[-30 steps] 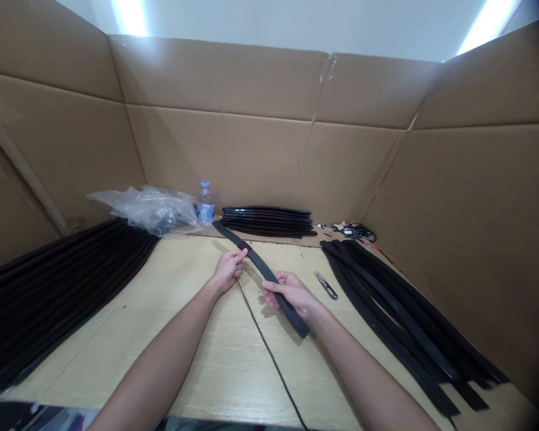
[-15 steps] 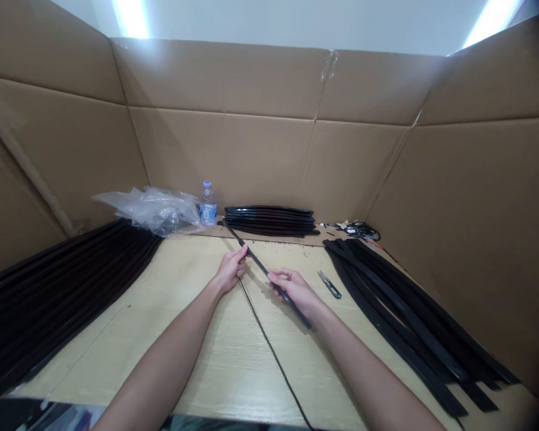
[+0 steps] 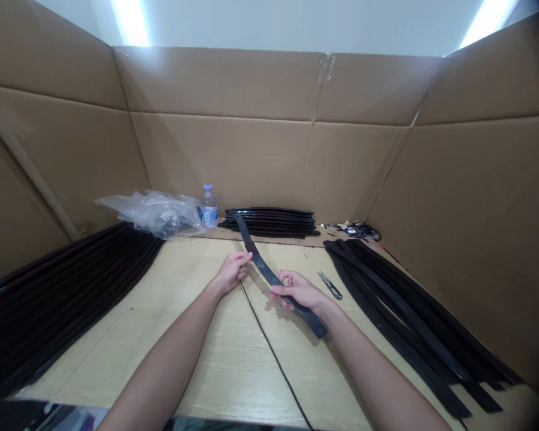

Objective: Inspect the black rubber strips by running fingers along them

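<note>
A curved black strip [image 3: 266, 270] slants over the middle of the table, its broad face turned up toward me. A darker band [image 3: 251, 248] wraps it near its upper part. My left hand [image 3: 234, 270] is closed, pinching the strip's edge beside that band. Lower down, my right hand [image 3: 299, 290] grips the same strip between thumb and fingers. From under my left hand a thin black cord [image 3: 269, 346] runs down to the table's front edge; whether the fingers hold it is hidden. Thread snips [image 3: 330, 285] lie right of my right hand.
Black strips are piled at left [image 3: 72, 299] and right [image 3: 404, 317]; another stack of strips [image 3: 273, 221] lies at the back. A clear plastic bag [image 3: 161, 214], a water bottle [image 3: 208, 208] and tangled black cord [image 3: 362, 230] are also there. Cardboard walls [image 3: 265, 149] enclose the table.
The strip has rolled in my hands from edge-on to showing its broad face. Both hands stay in nearly the same place and keep their grip.
</note>
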A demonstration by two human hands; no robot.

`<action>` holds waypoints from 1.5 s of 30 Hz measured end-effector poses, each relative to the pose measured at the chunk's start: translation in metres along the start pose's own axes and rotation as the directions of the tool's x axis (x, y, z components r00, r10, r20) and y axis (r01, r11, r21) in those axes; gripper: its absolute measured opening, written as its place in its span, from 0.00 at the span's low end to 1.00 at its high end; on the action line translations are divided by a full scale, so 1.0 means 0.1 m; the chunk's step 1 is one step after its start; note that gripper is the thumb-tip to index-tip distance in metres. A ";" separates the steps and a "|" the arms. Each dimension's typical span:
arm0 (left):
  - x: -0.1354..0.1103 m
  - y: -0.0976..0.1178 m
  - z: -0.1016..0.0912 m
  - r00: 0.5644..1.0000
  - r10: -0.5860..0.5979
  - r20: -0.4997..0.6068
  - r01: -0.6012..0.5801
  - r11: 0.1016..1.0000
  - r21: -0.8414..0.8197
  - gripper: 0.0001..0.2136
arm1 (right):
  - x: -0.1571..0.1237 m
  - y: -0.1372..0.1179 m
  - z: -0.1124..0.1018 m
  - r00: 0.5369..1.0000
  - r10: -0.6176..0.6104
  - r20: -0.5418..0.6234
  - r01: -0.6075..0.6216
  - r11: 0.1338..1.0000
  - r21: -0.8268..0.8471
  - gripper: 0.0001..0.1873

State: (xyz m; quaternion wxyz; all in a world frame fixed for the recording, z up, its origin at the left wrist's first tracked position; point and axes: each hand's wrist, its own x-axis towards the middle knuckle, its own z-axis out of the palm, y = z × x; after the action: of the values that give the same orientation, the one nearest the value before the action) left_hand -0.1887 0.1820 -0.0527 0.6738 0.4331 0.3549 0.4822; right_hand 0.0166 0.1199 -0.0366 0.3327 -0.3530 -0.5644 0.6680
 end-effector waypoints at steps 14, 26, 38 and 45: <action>0.06 -0.06 0.00 0.990 0.049 -0.131 -0.039 0.996 0.076 0.20 | 0.09 0.07 0.03 0.969 0.107 -0.222 -0.064 0.979 0.194 0.10; 0.03 -0.04 0.01 0.997 0.015 -0.076 -0.010 0.998 0.069 0.19 | 0.11 0.15 0.08 0.979 -0.065 -0.196 0.092 0.987 0.130 0.22; 0.01 0.00 0.01 0.998 -0.057 0.004 0.057 0.997 0.055 0.21 | 0.05 0.05 0.04 0.982 0.012 -0.190 0.021 0.985 0.171 0.17; -0.05 0.02 0.05 0.993 -0.094 0.075 0.090 0.994 0.061 0.21 | 0.00 0.02 0.02 0.996 0.066 -0.060 -0.066 0.998 0.005 0.15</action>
State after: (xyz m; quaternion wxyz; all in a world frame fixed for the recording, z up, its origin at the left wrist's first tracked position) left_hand -0.1867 0.1766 -0.0484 0.6959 0.4537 0.3617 0.4232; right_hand 0.0153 0.1186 -0.0383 0.3278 -0.3908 -0.5414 0.6684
